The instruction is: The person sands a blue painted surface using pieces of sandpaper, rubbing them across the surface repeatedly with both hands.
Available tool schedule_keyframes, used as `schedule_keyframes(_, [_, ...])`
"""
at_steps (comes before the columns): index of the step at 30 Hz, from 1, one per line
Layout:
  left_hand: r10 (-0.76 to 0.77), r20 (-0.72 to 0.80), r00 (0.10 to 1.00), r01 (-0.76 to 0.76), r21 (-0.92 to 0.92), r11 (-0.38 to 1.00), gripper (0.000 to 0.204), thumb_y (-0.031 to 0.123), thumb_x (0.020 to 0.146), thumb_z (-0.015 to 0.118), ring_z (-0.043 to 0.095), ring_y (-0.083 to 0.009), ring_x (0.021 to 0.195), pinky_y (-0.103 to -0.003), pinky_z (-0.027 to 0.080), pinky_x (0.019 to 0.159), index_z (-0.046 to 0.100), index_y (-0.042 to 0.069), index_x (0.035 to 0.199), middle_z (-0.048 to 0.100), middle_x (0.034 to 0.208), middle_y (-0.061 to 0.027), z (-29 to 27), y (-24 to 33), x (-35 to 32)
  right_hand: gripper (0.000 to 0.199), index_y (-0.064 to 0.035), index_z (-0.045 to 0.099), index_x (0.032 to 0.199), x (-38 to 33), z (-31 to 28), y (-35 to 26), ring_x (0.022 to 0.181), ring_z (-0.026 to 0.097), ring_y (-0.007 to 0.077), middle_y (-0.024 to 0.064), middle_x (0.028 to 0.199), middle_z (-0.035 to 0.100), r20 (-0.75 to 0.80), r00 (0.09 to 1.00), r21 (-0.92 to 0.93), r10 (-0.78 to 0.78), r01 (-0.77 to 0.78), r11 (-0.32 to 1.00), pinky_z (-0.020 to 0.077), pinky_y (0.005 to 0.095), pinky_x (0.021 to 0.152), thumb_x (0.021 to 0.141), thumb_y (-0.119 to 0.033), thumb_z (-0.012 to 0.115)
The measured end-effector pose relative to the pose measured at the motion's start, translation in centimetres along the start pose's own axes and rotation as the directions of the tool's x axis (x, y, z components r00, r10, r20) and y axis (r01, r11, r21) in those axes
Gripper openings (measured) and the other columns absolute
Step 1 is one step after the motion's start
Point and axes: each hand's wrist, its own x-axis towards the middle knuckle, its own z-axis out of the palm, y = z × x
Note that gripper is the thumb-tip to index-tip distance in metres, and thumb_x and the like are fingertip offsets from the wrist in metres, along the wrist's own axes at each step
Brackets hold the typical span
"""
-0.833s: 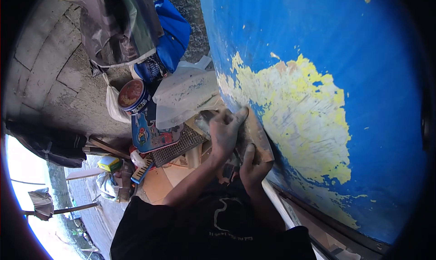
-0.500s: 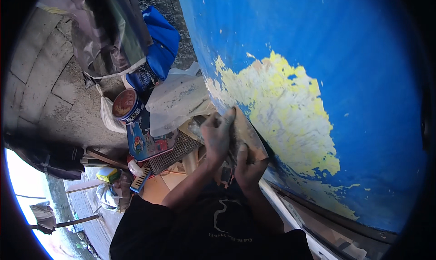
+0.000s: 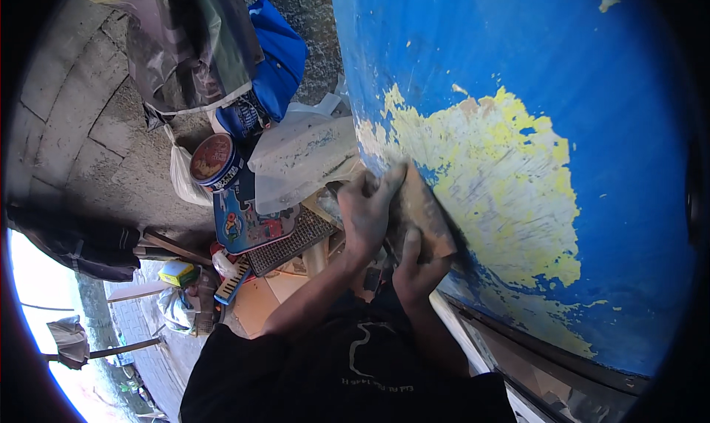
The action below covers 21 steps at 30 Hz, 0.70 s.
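Observation:
A worn brown sheet of sandpaper (image 3: 427, 212) is held between my two hands, close to the blue painted panel (image 3: 629, 164). My left hand (image 3: 364, 214) grips its near left edge with the thumb on top. Lower down, my right hand (image 3: 418, 269) pinches the bottom end between thumb and fingers. Beside the sheet, a large patch (image 3: 510, 179) of the panel shows pale white and yellow where the blue is gone. Whether the sheet touches the panel, I cannot tell; its underside is hidden.
Left of my hands stand a round tub (image 3: 214, 159) with a reddish-brown lid, a colourful board (image 3: 255, 223), and clear plastic sheeting (image 3: 303, 157). A blue bag (image 3: 279, 61) lies farther off. A small toy keyboard (image 3: 233, 281) and a yellow-green box (image 3: 177, 273) lie at lower left.
The whole view has shifted, so the panel and its bare patch sit farther right. Both hands keep hold of the sandpaper, which has tilted a little and moved slightly right.

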Motion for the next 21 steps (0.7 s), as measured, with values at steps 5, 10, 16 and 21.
schedule_keyframes(5, [0.083, -0.010, 0.996, -0.083, 0.024, 0.996, 0.044, 0.033, 0.081, 0.072, 0.039, -0.0053, 0.051, -0.025, 0.033, 0.044, 0.052, -0.001, 0.060, 0.048, 0.053, 0.0003, 0.5, -3.5, 0.3, 0.028, 0.0130, 0.050, 0.109, 0.1, 0.3, 1.2, 0.093, 0.061, 0.0216, 0.0188, 0.104, 0.061, -0.052, 0.995, -0.034, -0.089, 0.088, 0.996, 0.0490, 0.0300, 0.078, 0.091, -0.009, 0.054])
schedule_keyframes(10, [0.059, 0.066, 0.996, -0.056, -0.035, 0.998, 0.035, 0.025, 0.086, 0.066, 0.040, -0.0037, 0.050, -0.023, 0.032, 0.044, 0.055, 0.001, 0.063, 0.047, 0.054, 0.0021, -0.1, 0.1, -0.2, 0.027, 0.0131, 0.051, 0.105, -0.4, 0.1, -0.8, 0.087, 0.063, 0.0195, 0.0171, 0.096, 0.063, -0.042, 0.995, 0.019, 0.094, -0.093, 0.995, 0.0490, 0.0285, 0.073, 0.091, -0.009, 0.054])
schedule_keyframes(16, [0.027, 0.053, 0.998, -0.025, -0.042, 0.999, 0.043, 0.032, 0.081, 0.072, 0.041, -0.0051, 0.052, -0.024, 0.034, 0.045, 0.052, 0.001, 0.060, 0.050, 0.055, 0.0008, 0.1, 1.4, -0.2, 0.027, 0.0136, 0.050, 0.107, -0.9, 0.3, 0.7, 0.086, 0.062, 0.0180, 0.0184, 0.101, 0.061, -0.101, 0.993, -0.038, -0.066, 0.063, 0.997, 0.0493, 0.0287, 0.074, 0.089, -0.006, 0.055])
schedule_keyframes(21, [-0.035, 0.002, 0.999, 0.035, -0.137, 0.990, 0.041, 0.030, 0.081, 0.072, 0.040, -0.0050, 0.052, -0.025, 0.033, 0.044, 0.054, 0.000, 0.061, 0.049, 0.054, 0.0012, 0.4, -1.2, 0.1, 0.031, 0.0133, 0.048, 0.112, 0.0, 0.0, 0.3, 0.093, 0.062, 0.0207, 0.0185, 0.103, 0.061, 0.011, 1.000, -0.010, 0.025, -0.025, 1.000, 0.0501, 0.0295, 0.078, 0.090, -0.007, 0.055])
